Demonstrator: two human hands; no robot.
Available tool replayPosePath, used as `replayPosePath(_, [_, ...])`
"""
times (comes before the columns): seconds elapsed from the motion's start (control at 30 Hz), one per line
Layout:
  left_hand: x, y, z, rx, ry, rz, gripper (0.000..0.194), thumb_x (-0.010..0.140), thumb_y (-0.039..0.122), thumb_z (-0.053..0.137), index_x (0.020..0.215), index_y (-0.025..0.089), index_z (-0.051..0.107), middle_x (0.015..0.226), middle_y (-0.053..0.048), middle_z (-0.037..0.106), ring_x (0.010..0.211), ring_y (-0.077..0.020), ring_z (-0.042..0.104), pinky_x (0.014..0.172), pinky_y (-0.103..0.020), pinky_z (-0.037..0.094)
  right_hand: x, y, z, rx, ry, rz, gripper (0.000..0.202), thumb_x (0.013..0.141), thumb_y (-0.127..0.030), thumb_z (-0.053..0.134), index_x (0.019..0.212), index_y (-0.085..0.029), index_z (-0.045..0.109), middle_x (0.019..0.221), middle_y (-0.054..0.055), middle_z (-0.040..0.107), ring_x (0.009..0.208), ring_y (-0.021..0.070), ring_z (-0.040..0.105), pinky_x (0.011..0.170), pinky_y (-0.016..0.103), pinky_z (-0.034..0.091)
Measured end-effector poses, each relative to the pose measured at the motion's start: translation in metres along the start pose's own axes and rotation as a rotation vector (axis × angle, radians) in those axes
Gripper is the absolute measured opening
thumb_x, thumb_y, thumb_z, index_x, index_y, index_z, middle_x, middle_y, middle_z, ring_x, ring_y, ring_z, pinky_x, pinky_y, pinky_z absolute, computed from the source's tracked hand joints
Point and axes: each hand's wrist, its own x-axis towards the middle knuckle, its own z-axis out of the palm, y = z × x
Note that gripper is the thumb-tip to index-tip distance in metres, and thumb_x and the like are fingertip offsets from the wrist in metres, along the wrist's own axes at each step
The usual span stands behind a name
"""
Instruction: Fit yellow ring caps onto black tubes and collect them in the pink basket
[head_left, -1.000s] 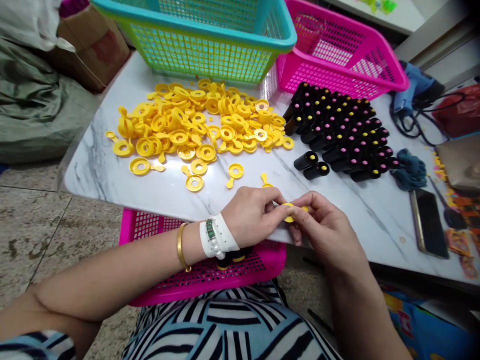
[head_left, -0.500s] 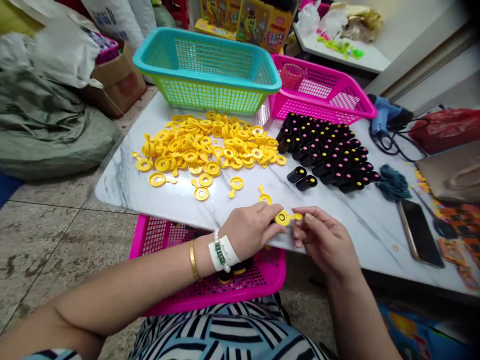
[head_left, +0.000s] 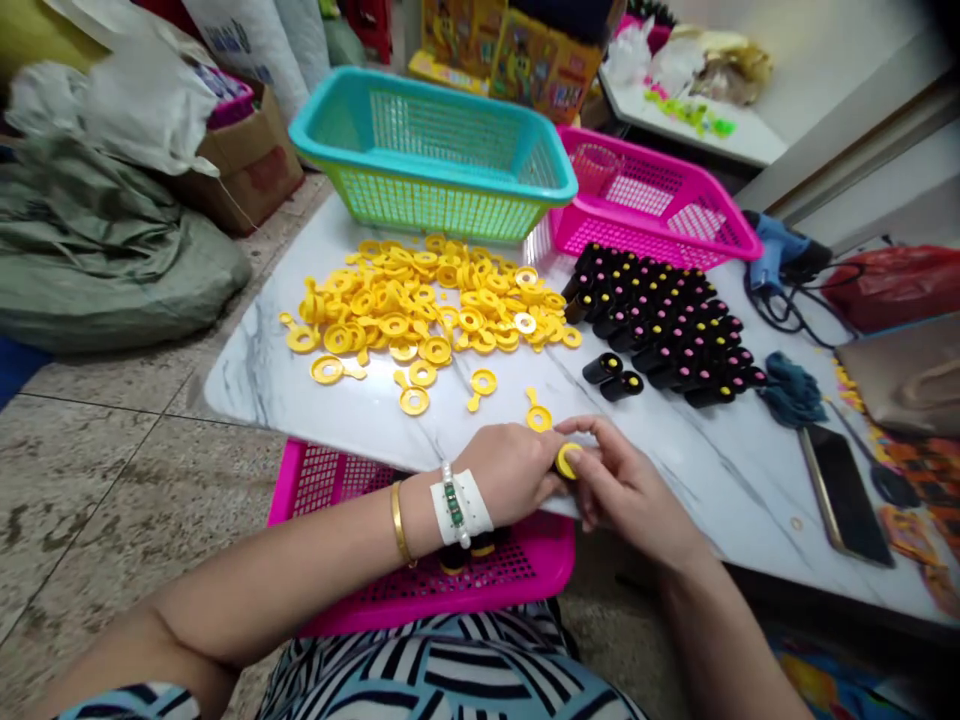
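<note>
My left hand (head_left: 514, 472) is closed around a small black cylinder, mostly hidden, with only a dark edge showing. On the cylinder's end sits a round yellow cap (head_left: 568, 460). The thumb of my right hand (head_left: 634, 490) presses on this cap while its fingers curl behind. A loose yellow cap with a tab (head_left: 538, 417) lies just beyond my hands, and another (head_left: 484, 382) is farther left. Behind them spreads a heap of yellow ring-shaped caps (head_left: 397, 310). To the right stand rows of black cylinders (head_left: 660, 325) with yellow or pink dots on top; two black cylinders (head_left: 613, 377) lie nearer me.
A turquoise basket (head_left: 450, 185) and a pink basket (head_left: 660, 215) stand at the table's back. Another pink basket (head_left: 551, 570) is below the front edge, under my left forearm. At right are a phone (head_left: 846, 495), a dark cloth (head_left: 791, 390) and a blue corded tool (head_left: 780, 255).
The strap of the yellow cap, stretched out toward my right fingers before, is now folded over. My right hand has moved left against the left one. The view has shifted slightly.
</note>
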Motion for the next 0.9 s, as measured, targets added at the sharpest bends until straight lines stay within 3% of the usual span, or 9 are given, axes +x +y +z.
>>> replayPosePath(0.2, [-0.045, 0.003, -0.012, 0.063, -0.17, 0.035, 0.025, 0.087, 0.017, 0.049, 0.111, 0.015, 0.056, 0.093, -0.008, 0.069, 0.083, -0.0246, 0.067, 0.069, -0.034, 0.054, -0.031, 0.004, 0.035, -0.006, 0.044, -0.054, 0.035, 0.094, -0.048, 0.051, 0.117, -0.021, 0.05, 0.051, -0.01, 0.042, 0.04, 0.0107, 0.042, 0.042, 0.022, 0.036])
replayPosePath(0.3, [-0.064, 0.008, -0.02, 0.14, -0.232, 0.027, 0.028, 0.087, 0.01, 0.043, 0.111, 0.017, 0.054, 0.092, -0.007, 0.067, 0.08, -0.0233, 0.067, 0.066, -0.034, 0.054, -0.012, -0.006, 0.028, -0.314, 0.303, -0.218, 0.032, 0.094, -0.047, 0.051, 0.107, -0.019, 0.059, 0.054, -0.007, 0.042, 0.048, 0.0117, 0.043, 0.052, 0.025, 0.037])
replayPosePath(0.37, [-0.064, 0.009, -0.029, 0.181, -0.266, 0.041, 0.029, 0.083, 0.009, 0.047, 0.109, 0.018, 0.056, 0.09, -0.007, 0.067, 0.078, -0.0236, 0.067, 0.064, -0.034, 0.053, 0.011, -0.014, 0.02, -0.583, 0.476, -0.289, 0.034, 0.092, -0.048, 0.053, 0.105, -0.018, 0.061, 0.062, -0.003, 0.051, 0.057, 0.015, 0.051, 0.06, 0.028, 0.039])
replayPosePath(0.4, [-0.059, 0.009, -0.034, 0.184, -0.262, 0.052, 0.029, 0.081, 0.009, 0.05, 0.107, 0.018, 0.057, 0.089, -0.007, 0.068, 0.078, -0.0236, 0.067, 0.065, -0.033, 0.053, 0.022, -0.017, 0.017, -0.712, 0.499, -0.298, 0.034, 0.09, -0.048, 0.055, 0.104, -0.017, 0.062, 0.068, 0.0, 0.057, 0.063, 0.0173, 0.055, 0.063, 0.029, 0.04])
replayPosePath(0.5, [-0.027, 0.004, -0.048, 0.125, -0.082, 0.046, 0.022, 0.082, 0.015, 0.053, 0.102, 0.018, 0.061, 0.085, -0.005, 0.068, 0.077, -0.0214, 0.066, 0.07, -0.034, 0.053, 0.041, -0.023, 0.014, -0.992, 0.431, -0.277, 0.026, 0.088, -0.042, 0.057, 0.099, -0.018, 0.062, 0.086, 0.007, 0.067, 0.074, 0.0223, 0.062, 0.062, 0.029, 0.038])
replayPosePath(0.63, [0.043, -0.01, -0.048, 0.015, 0.23, 0.014, 0.035, 0.079, 0.02, 0.062, 0.114, 0.015, 0.059, 0.095, -0.005, 0.068, 0.084, -0.0188, 0.065, 0.081, -0.034, 0.053, 0.028, -0.017, 0.014, -1.122, 0.438, -0.194, 0.016, 0.086, -0.032, 0.054, 0.094, -0.019, 0.061, 0.083, 0.008, 0.069, 0.068, 0.0238, 0.064, 0.057, 0.029, 0.035])
replayPosePath(0.77, [0.111, -0.019, -0.03, 0.056, 0.234, 0.043, 0.054, 0.074, 0.022, 0.069, 0.125, 0.012, 0.056, 0.118, -0.012, 0.062, 0.106, -0.0228, 0.061, 0.094, -0.035, 0.05, 0.001, -0.005, -0.004, -1.011, 0.481, -0.131, 0.012, 0.088, -0.025, 0.048, 0.088, -0.019, 0.058, 0.067, 0.004, 0.065, 0.059, 0.0213, 0.061, 0.057, 0.03, 0.036])
replayPosePath(0.83, [0.13, -0.019, -0.024, 0.056, 0.211, 0.059, 0.046, 0.074, 0.02, 0.068, 0.119, 0.015, 0.061, 0.116, -0.011, 0.063, 0.105, -0.023, 0.061, 0.094, -0.034, 0.049, -0.007, 0.002, -0.014, -0.822, 0.451, -0.14, 0.012, 0.089, -0.026, 0.049, 0.083, -0.02, 0.057, 0.065, 0.001, 0.062, 0.058, 0.0183, 0.058, 0.058, 0.029, 0.038])
replayPosePath(0.9, [0.133, -0.019, -0.024, 0.061, 0.185, 0.073, 0.034, 0.073, 0.018, 0.068, 0.107, 0.017, 0.067, 0.106, -0.009, 0.066, 0.1, -0.0234, 0.063, 0.091, -0.035, 0.05, -0.012, 0.009, -0.021, -0.587, 0.421, -0.138, 0.014, 0.09, -0.032, 0.052, 0.083, -0.021, 0.058, 0.067, 0.0, 0.062, 0.059, 0.0161, 0.058, 0.058, 0.027, 0.041])
